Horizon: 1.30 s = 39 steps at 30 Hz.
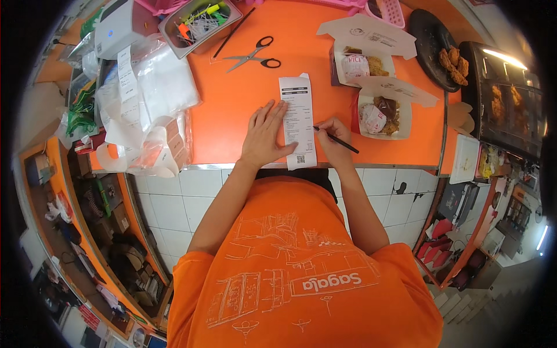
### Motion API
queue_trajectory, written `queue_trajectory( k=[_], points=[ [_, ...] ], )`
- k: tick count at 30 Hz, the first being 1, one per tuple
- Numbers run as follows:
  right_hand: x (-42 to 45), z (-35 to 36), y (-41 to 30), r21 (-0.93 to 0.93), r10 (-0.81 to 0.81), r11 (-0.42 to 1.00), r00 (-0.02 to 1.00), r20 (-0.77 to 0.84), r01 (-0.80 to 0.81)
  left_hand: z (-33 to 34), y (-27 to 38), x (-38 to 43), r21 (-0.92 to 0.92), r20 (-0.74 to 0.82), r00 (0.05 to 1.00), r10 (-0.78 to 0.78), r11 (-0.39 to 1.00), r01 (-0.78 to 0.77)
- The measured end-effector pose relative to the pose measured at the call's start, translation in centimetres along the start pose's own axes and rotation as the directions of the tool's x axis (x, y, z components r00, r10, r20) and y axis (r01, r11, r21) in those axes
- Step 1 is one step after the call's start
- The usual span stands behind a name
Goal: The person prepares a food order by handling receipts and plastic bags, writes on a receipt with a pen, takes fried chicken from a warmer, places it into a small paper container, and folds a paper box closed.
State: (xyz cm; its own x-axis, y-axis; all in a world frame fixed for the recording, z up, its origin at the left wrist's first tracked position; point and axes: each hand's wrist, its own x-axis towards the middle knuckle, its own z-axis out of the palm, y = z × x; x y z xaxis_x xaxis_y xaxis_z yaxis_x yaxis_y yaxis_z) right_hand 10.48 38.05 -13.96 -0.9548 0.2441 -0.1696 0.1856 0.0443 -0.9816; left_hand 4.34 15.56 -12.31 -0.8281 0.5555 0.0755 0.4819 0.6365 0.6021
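Note:
A long printed paper receipt (299, 122) lies on the orange counter (217, 130) right before me, its lower end at the counter's metal edge. My left hand (267, 135) rests flat on the receipt's left side, fingers spread a little. In my right hand (334, 139) is a slim black pen (343, 143), its tip at the receipt's right edge. Right of that hand, two open cardboard meal boxes (385, 114) hold fried chicken and wrapped rice. Beyond the receipt, black-handled scissors (256, 57) lie with their blades apart.
At the left are clear plastic bags (163, 78), a white receipt printer (126, 28) with a curling paper strip, and a metal tray (200, 28) of small items. A black plate (428, 48) with fried chicken stands at the back right, beside a lit display case (507, 95).

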Motion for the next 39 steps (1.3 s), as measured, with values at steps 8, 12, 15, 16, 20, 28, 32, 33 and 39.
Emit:
queue_trajectory(
  k=[8, 12, 15, 16, 20, 28, 32, 33, 39],
  points=[
    [-0.7, 0.4, 0.1, -0.003, -0.029, 1.000, 1.000, -0.011, 0.029, -0.1, 0.2, 0.1, -0.011, 0.017, 1.000, -0.005, 1.000, 0.005],
    [0.1, 0.2, -0.6, -0.284, 0.105, 0.957, 0.981, 0.160, -0.056, 0.1, -0.1, -0.2, 0.006, 0.022, 1.000, -0.005, 1.000, 0.005],
    [1.0, 1.0, -1.7, -0.234, 0.037, 0.972, 0.983, 0.183, 0.007, 0.3, -0.3, -0.2, -0.007, -0.023, 0.999, 0.023, 1.000, -0.023],
    [1.5, 0.8, -2.0, -0.314, 0.051, 0.950, 0.983, 0.177, 0.008, 0.2, -0.3, 0.2, 0.002, -0.043, 0.998, 0.039, 0.999, -0.039],
    [1.7, 0.6, -0.7, -0.230, 0.061, 0.973, 0.987, 0.150, -0.025, 0.0, -0.2, 0.5, -0.001, -0.015, 1.000, 0.027, 1.000, -0.027],
    [1.7, 1.5, -1.9, -0.225, 0.018, 0.974, 0.995, 0.102, 0.005, 0.0, 0.1, 0.0, -0.003, 0.018, 1.000, -0.011, 1.000, 0.011],
    [1.1, 1.4, -2.0, -0.139, 0.019, 0.990, 0.984, 0.178, 0.006, 0.0, 0.1, 0.1, 0.004, 0.018, 1.000, -0.004, 1.000, 0.004],
    [1.1, 1.5, -2.2, -0.140, 0.021, 0.990, 0.984, 0.176, 0.004, 0.0, 0.1, 0.1, 0.002, 0.019, 1.000, -0.002, 1.000, 0.002],
    [1.0, 1.6, -2.9, -0.188, 0.046, 0.982, 0.983, 0.177, -0.012, -0.1, 0.3, 0.1, 0.003, 0.016, 1.000, -0.014, 1.000, 0.014]
  ],
)
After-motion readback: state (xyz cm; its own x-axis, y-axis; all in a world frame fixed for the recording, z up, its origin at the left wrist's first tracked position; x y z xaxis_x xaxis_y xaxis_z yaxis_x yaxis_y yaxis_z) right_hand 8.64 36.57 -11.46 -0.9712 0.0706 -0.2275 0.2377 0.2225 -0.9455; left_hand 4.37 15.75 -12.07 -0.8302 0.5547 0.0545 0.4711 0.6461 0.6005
